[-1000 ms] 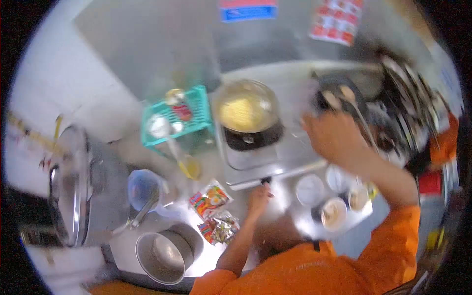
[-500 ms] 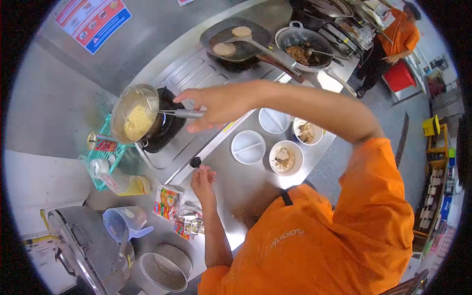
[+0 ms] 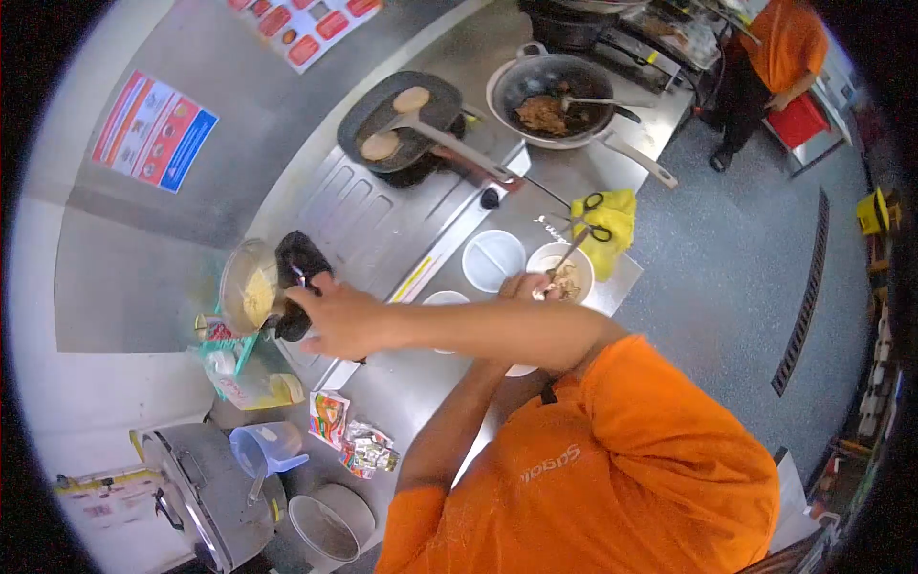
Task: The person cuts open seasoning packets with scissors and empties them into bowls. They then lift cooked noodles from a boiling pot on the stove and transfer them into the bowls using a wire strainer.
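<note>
"What's at the left?"

"A round pan (image 3: 233,284) of yellow noodles (image 3: 259,298), by a black burner (image 3: 304,254). The right hand (image 3: 339,318) is close beside the pan, its fingers slightly apart; I can't tell whether they grip anything."

"Further right?"

"Shiny packets (image 3: 369,448) lie on the metal counter (image 3: 411,385). Farther back, a dark square pan (image 3: 378,107) holds two pale round patties (image 3: 381,145), a spatula (image 3: 459,151) across it. The right forearm (image 3: 459,330) stretches over the counter."

"And the left hand (image 3: 522,286)?"

"Partly hidden behind that forearm, between a divided white bowl (image 3: 483,273) and a food bowl (image 3: 542,256). I can't tell whether it holds the utensil (image 3: 572,251) slanting there."

"Far right?"

"Scissors (image 3: 588,226) on a yellow cloth (image 3: 617,246); well apart, another person (image 3: 786,53) in orange."
</note>
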Demonstrator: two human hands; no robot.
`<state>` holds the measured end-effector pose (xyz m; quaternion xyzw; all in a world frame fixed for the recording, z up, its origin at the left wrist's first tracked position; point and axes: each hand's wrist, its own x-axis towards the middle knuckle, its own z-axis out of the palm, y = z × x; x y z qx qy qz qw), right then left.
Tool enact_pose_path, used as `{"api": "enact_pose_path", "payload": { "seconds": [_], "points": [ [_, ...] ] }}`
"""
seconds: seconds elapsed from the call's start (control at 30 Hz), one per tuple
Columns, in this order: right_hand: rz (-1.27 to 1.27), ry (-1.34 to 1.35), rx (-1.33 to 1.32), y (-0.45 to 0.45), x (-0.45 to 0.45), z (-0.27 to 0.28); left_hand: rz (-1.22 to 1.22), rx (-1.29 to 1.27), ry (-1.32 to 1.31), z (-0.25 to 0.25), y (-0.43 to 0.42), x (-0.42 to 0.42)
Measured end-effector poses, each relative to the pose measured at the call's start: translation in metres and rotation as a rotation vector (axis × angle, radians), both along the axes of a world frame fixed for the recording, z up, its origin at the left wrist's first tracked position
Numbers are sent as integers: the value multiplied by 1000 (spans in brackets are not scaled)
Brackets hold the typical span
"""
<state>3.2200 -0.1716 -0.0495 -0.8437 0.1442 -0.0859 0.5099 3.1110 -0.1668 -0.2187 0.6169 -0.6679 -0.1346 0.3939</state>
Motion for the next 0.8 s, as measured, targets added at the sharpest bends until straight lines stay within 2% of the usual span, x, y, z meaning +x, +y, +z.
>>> {"api": "enact_pose_path", "payload": {
  "seconds": [0.07, 0.17, 0.27, 0.33, 0.37, 0.43, 0.47, 0.53, 0.57, 0.6, 0.67, 0.73, 0.77, 0.8],
  "points": [
    [-50, -33, -25, 4, -13, 2, 7, 115, 3, 11, -47, -35],
    [-42, -92, -83, -4, -28, 1, 135, 110, -164, -21, -100, -68],
    [61, -105, -121, -15, -24, -8, -6, 462, -261, -45, -130, -75],
    [80, -91, -118, -31, -18, -21, -34, 449, -353, -51, -137, -74],
    [89, -70, -99, -39, -12, -26, 12, 444, -357, -39, -133, -63],
    [150, -4, -32, -50, -4, -12, -203, 371, -170, 6, -112, -50],
    [174, 77, 49, -54, 1, -7, -182, 363, -166, 24, -102, -47],
    [207, 90, 40, -55, 22, -16, -122, 440, -205, 42, -81, -34],
    [227, 170, 118, -54, 29, -12, -93, 466, -222, 43, -69, -27],
    [246, 254, 195, -52, 36, -8, 17, 280, 270, 27, -50, -26],
    [244, 255, 246, -49, 55, -4, 128, 59, 748, 27, -30, -10],
    [286, 335, 160, -49, 74, 7, 436, 406, 115, 36, -14, 5],
    [209, 313, -17, -47, 84, 10, 541, 90, 363, 22, -1, 8],
    [217, 314, -18, -49, 92, 14, 549, 89, 364, 27, 10, 11]
  ]
}}
